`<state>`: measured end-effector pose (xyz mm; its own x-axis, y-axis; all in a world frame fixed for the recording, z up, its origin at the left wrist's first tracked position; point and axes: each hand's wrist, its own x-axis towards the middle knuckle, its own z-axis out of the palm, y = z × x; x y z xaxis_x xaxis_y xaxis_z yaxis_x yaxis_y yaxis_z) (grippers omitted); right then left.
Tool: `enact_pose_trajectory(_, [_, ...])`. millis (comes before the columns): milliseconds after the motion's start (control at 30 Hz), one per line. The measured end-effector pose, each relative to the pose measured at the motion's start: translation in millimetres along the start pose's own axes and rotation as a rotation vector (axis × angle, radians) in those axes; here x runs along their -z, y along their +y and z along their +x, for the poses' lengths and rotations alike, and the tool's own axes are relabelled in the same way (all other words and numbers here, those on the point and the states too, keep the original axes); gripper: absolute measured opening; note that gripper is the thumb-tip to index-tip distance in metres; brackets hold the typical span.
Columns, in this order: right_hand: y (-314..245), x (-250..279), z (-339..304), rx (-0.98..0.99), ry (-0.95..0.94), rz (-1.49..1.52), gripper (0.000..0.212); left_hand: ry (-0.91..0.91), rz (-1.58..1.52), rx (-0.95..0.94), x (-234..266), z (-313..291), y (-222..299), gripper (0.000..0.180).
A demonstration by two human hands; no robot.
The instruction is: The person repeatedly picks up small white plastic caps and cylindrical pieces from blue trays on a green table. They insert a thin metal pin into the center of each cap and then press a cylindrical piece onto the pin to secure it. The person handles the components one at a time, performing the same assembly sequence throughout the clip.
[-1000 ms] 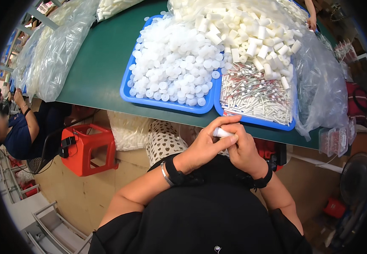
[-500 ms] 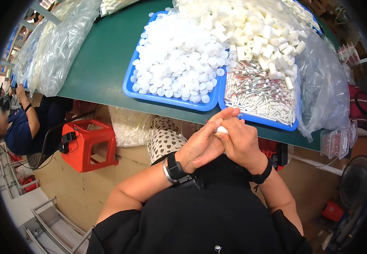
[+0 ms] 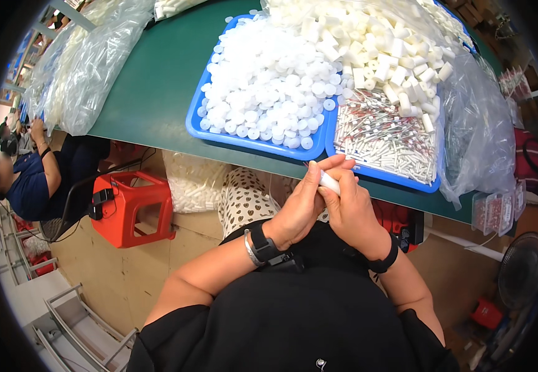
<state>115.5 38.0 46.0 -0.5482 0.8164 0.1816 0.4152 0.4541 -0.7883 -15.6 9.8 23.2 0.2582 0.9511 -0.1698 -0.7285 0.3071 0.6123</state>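
Observation:
Close to my body at the table's front edge, my two hands meet around a small white cylinder (image 3: 329, 182). My right hand (image 3: 357, 212) curls its thumb and fingers over the cylinder. From the other side my left hand (image 3: 295, 212) presses its thumb by the cylinder's end, its fingers reaching behind toward the right hand. A bit of thin red wire (image 3: 306, 165) shows at the left thumb tip; what it joins is hidden. Ahead, a blue tray (image 3: 193, 122) is heaped with translucent white discs (image 3: 263, 87). Beside it, another blue tray (image 3: 399, 181) holds small white wired parts (image 3: 387, 136).
Cream foam cylinders (image 3: 399, 68) pile over the right tray's far side. Clear plastic bags (image 3: 477, 118) flank it on the green table (image 3: 151, 80). A clear divided box (image 3: 493, 212) sits at the right edge. Left are a red stool (image 3: 134, 208) and a seated person (image 3: 33, 180).
More of the white cylinder shows between my hands now, and it slants. My left thumb has become more upright. The whole view has shifted slightly.

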Motion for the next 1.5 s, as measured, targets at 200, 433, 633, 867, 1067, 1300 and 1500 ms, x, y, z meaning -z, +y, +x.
enact_pose_trajectory(200, [4.4, 0.4, 1.4, -0.466, -0.17, 0.769, 0.023, 0.06, 0.065, 0.045, 1.0, -7.9, 5.8, 0.071])
enact_pose_trajectory(433, [11.8, -10.7, -4.5, -0.374, -0.356, 0.642, 0.027, 0.134, 0.037, 0.026, 9.6, -16.6, -4.5, 0.056])
enact_pose_trajectory(633, [23.5, -28.7, -14.8, -0.212, -0.485, -0.272, 0.039, 0.464, -0.139, 0.433, 35.9, -28.1, -25.8, 0.053])
enact_pose_trajectory(867, [8.7, 6.0, -10.3, 0.024, -0.218, -0.238, 0.022, 0.433, 0.066, 0.501, 71.6, -29.8, 4.6, 0.056])
enact_pose_trajectory(1067, [23.6, 50.7, 46.6, 0.133, 0.126, -0.59, 0.01, 0.164, 0.58, 0.075, 23.2, -8.0, 61.5, 0.019])
enact_pose_trajectory(1300, [42.2, 49.6, 64.8, 0.205, 0.014, -0.816, 0.018, 0.302, 1.783, -0.75, 32.2, 53.8, 59.9, 0.024])
enact_pose_trajectory(1500, [39.4, 57.8, 56.4, 0.204, 0.148, -0.472, 0.016, 0.352, 1.712, -0.641, 28.7, 56.3, 62.4, 0.025])
